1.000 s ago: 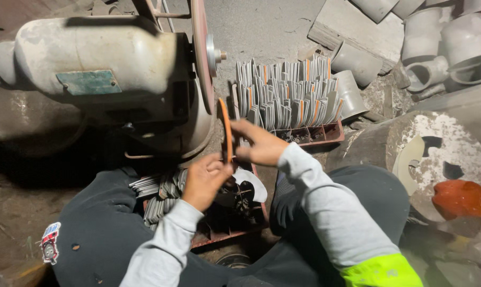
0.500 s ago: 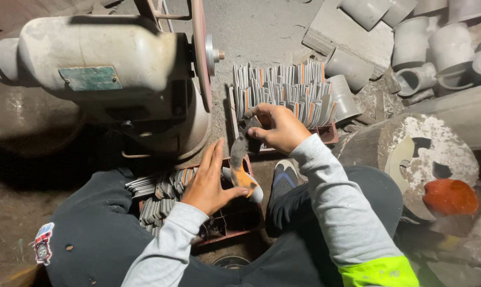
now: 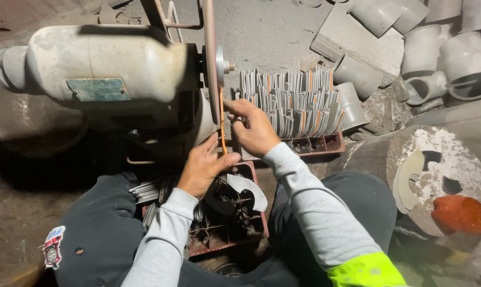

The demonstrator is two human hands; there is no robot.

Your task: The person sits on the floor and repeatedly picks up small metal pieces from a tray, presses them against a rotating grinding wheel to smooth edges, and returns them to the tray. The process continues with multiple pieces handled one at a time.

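Fingers of the left hand [image 3: 202,166] and right hand [image 3: 254,127] are closed on a thin orange-edged blade [image 3: 222,125], held upright between them, against the grinding wheel [image 3: 211,58]

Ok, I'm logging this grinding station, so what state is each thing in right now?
Left hand: gripping the lower end of the curved blade.
Right hand: gripping its upper end.
Curved blade: edge-on, pressed to the wheel.
Grinding wheel: upright on the motor; whether it spins cannot be told.
Far crate: packed with upright blades.
Near crate: partly filled, one pale blade on top.
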